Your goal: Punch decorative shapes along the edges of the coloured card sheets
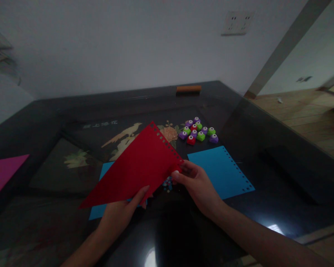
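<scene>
Both hands hold a red sheet of paper (136, 168) above the dark glass table (267, 178); a row of punched holes runs along its upper right edge. My left hand (122, 213) grips the sheet's lower edge. My right hand (196, 183) pinches its right corner. Under the red sheet lies a blue sheet (100, 209), mostly hidden. A second blue sheet (219, 170), punched along its right edge, lies flat just right of my right hand. Small bits of punched paper (167, 184) lie between the hands.
A cluster of several small purple, green and red craft punches (199, 130) sits behind the blue sheet. A pink sheet (1, 172) lies at the left edge. An orange bar (188, 88) rests at the table's far edge. Wooden floor shows at the right.
</scene>
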{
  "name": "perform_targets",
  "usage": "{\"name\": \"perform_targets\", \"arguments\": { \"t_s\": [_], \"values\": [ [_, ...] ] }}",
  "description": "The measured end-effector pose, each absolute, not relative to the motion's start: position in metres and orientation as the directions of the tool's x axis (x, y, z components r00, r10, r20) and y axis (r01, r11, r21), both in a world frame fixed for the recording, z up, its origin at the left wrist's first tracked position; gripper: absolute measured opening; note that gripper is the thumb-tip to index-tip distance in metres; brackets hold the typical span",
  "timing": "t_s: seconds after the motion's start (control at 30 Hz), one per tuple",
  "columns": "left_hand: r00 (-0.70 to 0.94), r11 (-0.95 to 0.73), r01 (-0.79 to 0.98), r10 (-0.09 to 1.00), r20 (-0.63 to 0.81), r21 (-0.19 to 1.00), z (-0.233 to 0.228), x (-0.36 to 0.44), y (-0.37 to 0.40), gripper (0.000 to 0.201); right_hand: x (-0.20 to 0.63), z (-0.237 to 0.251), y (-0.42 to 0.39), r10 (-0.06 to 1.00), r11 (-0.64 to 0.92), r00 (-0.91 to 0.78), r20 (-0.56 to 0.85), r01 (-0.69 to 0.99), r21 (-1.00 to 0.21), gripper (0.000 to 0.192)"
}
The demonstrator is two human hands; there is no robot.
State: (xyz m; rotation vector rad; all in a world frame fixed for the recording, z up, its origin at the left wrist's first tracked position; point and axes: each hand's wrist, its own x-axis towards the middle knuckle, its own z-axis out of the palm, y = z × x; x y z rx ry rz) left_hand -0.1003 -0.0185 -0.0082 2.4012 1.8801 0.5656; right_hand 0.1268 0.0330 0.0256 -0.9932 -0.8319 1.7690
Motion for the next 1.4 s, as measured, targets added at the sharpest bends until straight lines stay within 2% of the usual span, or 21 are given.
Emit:
{"name": "perform_targets", "arguments": {
  "t_s": [0.17, 0.37, 0.57, 1.07, 1.4],
  "values": [
    [0.230, -0.283, 0.932, 0.945, 0.233, 0.227, -0.0033, -0.1022, -0.0179, 0.039, 0.1262, 0.0263, 0.0334, 0.931, -0.344, -0.257, -0.259, -0.379, -0.859, 0.029],
    [0.158, -0.232, 0.932, 0.951, 0.264, 0.278, -0.0054, -0.0957, -0.0192, 0.042, 0.1272, 0.0257, 0.0330, 0.931, -0.340, -0.257, -0.258, -0.358, -0.870, 0.030],
    [0.167, -0.240, 0.921, 0.956, 0.243, 0.308, -0.0067, -0.0966, -0.0196, 0.038, 0.1271, 0.0260, 0.0327, 0.932, -0.342, -0.254, -0.260, -0.370, -0.864, 0.030],
    [0.217, -0.276, 0.923, 0.949, 0.231, 0.268, -0.0009, -0.0984, -0.0180, 0.039, 0.1266, 0.0255, 0.0325, 0.934, -0.328, -0.266, -0.239, -0.372, -0.868, 0.028],
    [0.190, -0.262, 0.918, 0.950, 0.249, 0.298, -0.0029, -0.0960, -0.0178, 0.040, 0.1273, 0.0231, 0.0331, 0.935, -0.322, -0.269, -0.230, -0.378, -0.868, 0.027]
  ]
}}
